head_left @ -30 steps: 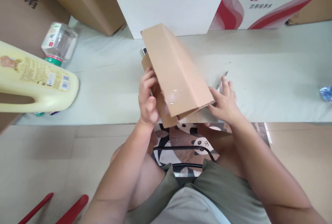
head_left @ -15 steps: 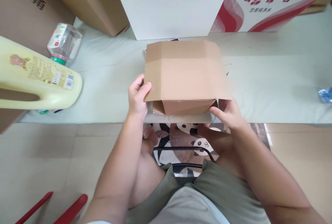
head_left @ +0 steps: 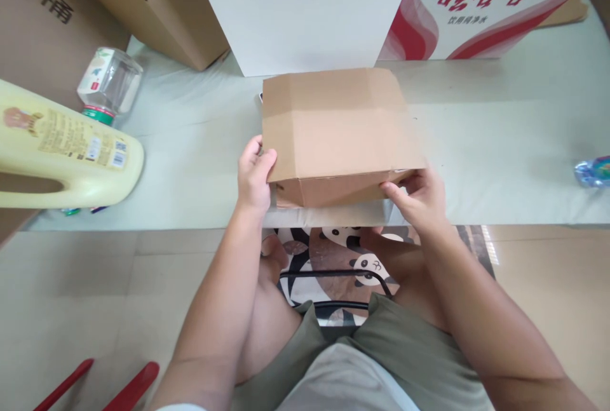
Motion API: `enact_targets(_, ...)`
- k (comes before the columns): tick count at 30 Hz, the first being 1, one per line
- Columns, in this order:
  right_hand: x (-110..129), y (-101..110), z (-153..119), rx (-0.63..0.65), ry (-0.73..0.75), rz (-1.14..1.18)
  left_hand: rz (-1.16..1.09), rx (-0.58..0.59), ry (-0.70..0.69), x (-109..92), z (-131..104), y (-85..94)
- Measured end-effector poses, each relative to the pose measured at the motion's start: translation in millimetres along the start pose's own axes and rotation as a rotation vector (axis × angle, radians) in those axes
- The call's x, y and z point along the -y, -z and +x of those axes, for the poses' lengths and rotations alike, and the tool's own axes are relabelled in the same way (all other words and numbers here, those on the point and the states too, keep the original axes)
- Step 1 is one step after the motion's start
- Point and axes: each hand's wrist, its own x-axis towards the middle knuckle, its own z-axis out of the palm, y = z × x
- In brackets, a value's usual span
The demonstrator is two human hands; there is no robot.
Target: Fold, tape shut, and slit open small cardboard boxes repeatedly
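Note:
A brown cardboard box (head_left: 343,125) with creased flaps is held between my two hands over the near edge of the pale green cloth. My left hand (head_left: 256,176) grips its left edge, the thumb on the flap and the other fingers beside and under it. At the near right corner, my right hand (head_left: 419,198) has its thumb against the front side, and its fingers go behind the flap out of sight. Something pale, partly hidden, lies beneath the box.
On the cloth-covered surface (head_left: 190,144), a yellow jug (head_left: 71,150) and a clear jar (head_left: 114,80) lie at left. Behind stand a brown carton (head_left: 176,11), a white box (head_left: 309,11) and a red-white carton (head_left: 467,11). A bottle (head_left: 593,171) is at far right.
The right side of the box has risen slightly with my right hand, and the near right flap sits closer to the front side. The whole view has shifted a little.

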Motion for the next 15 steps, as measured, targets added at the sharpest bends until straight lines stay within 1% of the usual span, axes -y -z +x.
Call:
enact_targets(2, -0.4, 0.9, -1.1, 0.015, -0.007, 0.026, -0.005, -0.011, 0.015, -4.6, -0.6, -1.3)
enact_targets(4, -1.8, 1.3, -1.9, -0.002, -0.027, 0.093, -0.008, 0.014, 0.039, -8.5, -1.7, -1.8)
enact_targets(7, -5.6, -0.1, -0.3, -0.113, -0.115, 0.221, -0.031, 0.063, 0.068, -9.3, -2.6, -0.4)
enact_targets(10, -8.6, -2.0, 4.4, -0.242, -0.141, 0.326, -0.073, 0.046, 0.084, -1.7, 0.9, 4.8)
enact_targets(12, -8.8, -2.0, 6.7, -0.266, -0.118, 0.375, -0.027, 0.006, 0.055, 6.1, 5.4, 10.3)
enact_targets(14, -7.2, -0.4, 6.9, -0.240, -0.114, 0.420, 0.098, -0.020, -0.024, 13.9, 9.4, 16.2)
enact_targets(15, -5.9, 0.9, 6.2, -0.216, -0.116, 0.440, 0.168, -0.016, -0.076, 17.3, 10.6, 18.8)
